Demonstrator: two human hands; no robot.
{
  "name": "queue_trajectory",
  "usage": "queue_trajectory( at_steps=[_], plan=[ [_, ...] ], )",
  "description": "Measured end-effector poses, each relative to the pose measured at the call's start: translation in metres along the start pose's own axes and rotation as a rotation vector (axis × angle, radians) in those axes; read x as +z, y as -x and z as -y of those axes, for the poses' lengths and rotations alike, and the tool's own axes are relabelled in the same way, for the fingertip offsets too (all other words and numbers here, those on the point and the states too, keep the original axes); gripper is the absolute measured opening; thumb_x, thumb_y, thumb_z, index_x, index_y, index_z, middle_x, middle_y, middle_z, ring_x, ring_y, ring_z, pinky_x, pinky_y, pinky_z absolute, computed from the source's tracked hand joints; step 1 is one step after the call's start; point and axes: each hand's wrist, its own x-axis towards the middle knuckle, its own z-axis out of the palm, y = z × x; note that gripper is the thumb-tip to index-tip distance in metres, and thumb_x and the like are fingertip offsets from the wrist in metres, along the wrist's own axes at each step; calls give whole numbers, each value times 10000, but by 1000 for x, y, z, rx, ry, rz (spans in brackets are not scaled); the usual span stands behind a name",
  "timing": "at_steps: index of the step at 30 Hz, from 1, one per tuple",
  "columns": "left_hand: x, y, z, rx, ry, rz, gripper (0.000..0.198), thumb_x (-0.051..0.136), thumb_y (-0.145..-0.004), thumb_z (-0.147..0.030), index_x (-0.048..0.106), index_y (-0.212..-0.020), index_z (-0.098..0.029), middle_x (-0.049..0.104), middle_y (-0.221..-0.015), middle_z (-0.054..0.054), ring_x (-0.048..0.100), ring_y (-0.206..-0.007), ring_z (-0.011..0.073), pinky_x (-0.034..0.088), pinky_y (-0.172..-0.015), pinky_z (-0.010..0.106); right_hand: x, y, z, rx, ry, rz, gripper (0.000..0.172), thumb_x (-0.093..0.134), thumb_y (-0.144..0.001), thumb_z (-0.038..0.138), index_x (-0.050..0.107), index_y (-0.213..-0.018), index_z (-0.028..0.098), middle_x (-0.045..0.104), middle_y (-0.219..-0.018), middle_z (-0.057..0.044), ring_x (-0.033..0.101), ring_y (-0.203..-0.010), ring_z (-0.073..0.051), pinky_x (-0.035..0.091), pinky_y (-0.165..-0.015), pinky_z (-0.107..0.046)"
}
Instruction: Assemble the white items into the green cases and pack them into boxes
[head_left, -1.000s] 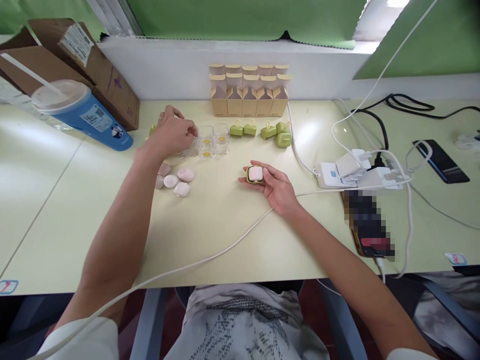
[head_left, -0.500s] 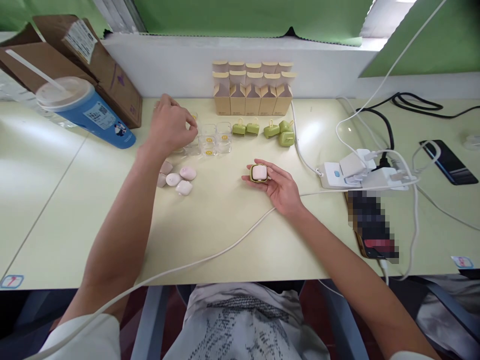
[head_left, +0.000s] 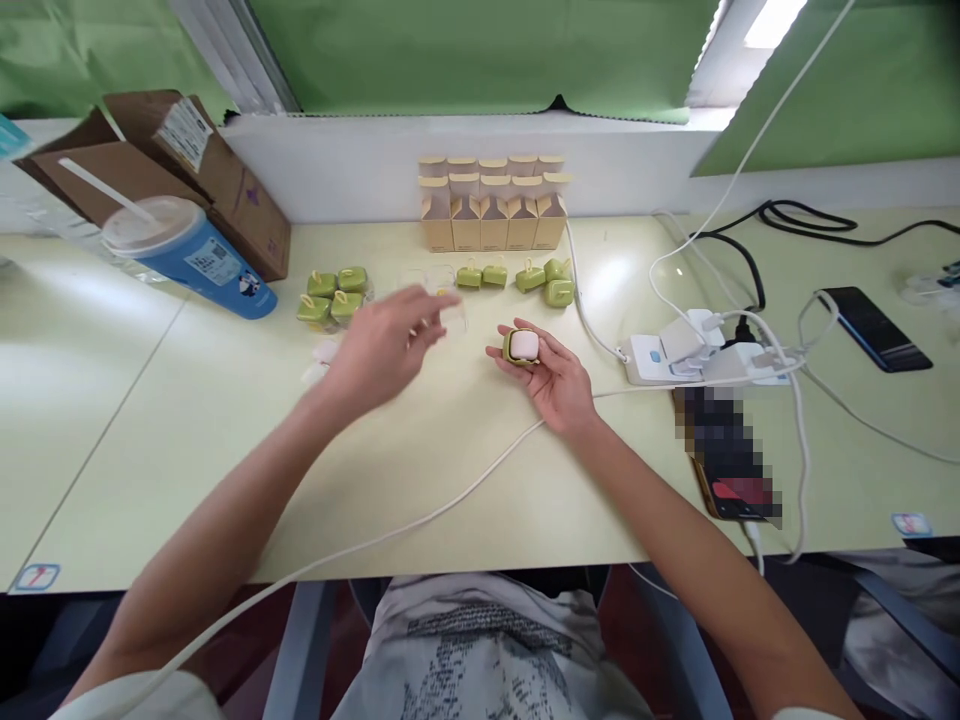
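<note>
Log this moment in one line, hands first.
right hand: holding green case, pale insert showing | left hand: above table, grip unclear | beyond: green pieces, open boxes

Gap between left hand (head_left: 386,345) and right hand (head_left: 562,388): narrow, open.
Pale-green tabletop (head_left: 450,430) nearest the person: passable, but a thin white cable (head_left: 465,493) crosses diagonally.
Back: upright tan cardboard boxes (head_left: 494,222) block the middle.
Right: white plastic power strip (head_left: 643,360).

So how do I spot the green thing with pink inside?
At the pale table, look in front of the tan boxes for the right hand. It holds the green case. Unlike the other green pieces, this one shows a pale pink block.
</note>
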Motion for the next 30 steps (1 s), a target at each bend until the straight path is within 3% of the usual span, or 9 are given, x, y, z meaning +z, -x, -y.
queue_trajectory(
  at_steps=[6,10,13,16,19,22,24,27,30],
  plan=[
    [50,43,2,39,98,-8,386,522,-1140,-284,726,-1466,-245,756,-1132,92,744,-963,218,583,-773,320,4,-2,3,-38,-43,-29,387,890,-956,496,790,-1239,251,857,-1308,-69,815,-1338,-326,582,-1310,-583],
    [63,48,15,-30,370,69,267,564,-1153,-400,766,-1257,-258,715,-1116,79,712,-994,205,617,-797,306,7,1,6,-34,13,-30,474,958,-896,584,790,-1203,264,848,-1262,-47,823,-1293,-284,605,-1292,-495],
    [69,50,26,-101,628,123,372,606,-1136,-587,727,-1132,-236,653,-1150,89,704,-1107,234,665,-889,362,7,3,7,-4,65,-17,584,972,-851,657,768,-1275,312,830,-1150,-4,854,-1002,-211,742,-927,-360],
    [73,55,30,-153,793,150,479,622,-1103,-696,700,-1093,-223,542,-1200,92,692,-1153,246,668,-952,412,9,5,8,-2,50,-3,568,993,-846,602,770,-1298,341,783,-1002,48,749,-735,-106,635,-624,-213],
    [75,58,28,-156,748,107,498,743,-1027,-705,683,-1029,-211,494,-1220,103,633,-1142,237,641,-888,361,13,6,8,8,22,9,538,1010,-841,541,781,-1278,328,784,-990,51,740,-748,-98,659,-708,-217],
    [73,60,23,-128,635,107,396,841,-986,-568,669,-987,-211,566,-1224,117,626,-1173,245,585,-830,309,15,8,7,-5,75,13,554,980,-854,570,762,-1307,337,820,-1142,20,787,-853,-153,715,-887,-332],
    [74,60,20,-113,658,133,375,887,-952,-461,677,-1167,-237,665,-1239,107,680,-1164,240,575,-868,318,14,9,6,-26,160,19,578,951,-869,618,755,-1340,347,822,-1203,-3,799,-919,-198,721,-961,-419],
    [77,62,19,-128,833,133,705,936,-906,-401,547,-1483,-288,759,-1285,100,754,-1161,241,589,-954,353,15,12,5,-94,309,30,553,919,-896,656,785,-1336,349,809,-1169,-26,778,-978,-230,711,-959,-447],
    [81,65,19,-136,898,124,672,929,-930,-439,594,-1486,-264,768,-1319,131,757,-1189,261,587,-945,361,17,16,6,-197,431,59,475,906,-931,627,827,-1295,333,797,-1116,-36,742,-1025,-227,673,-981,-413]
  ],
)
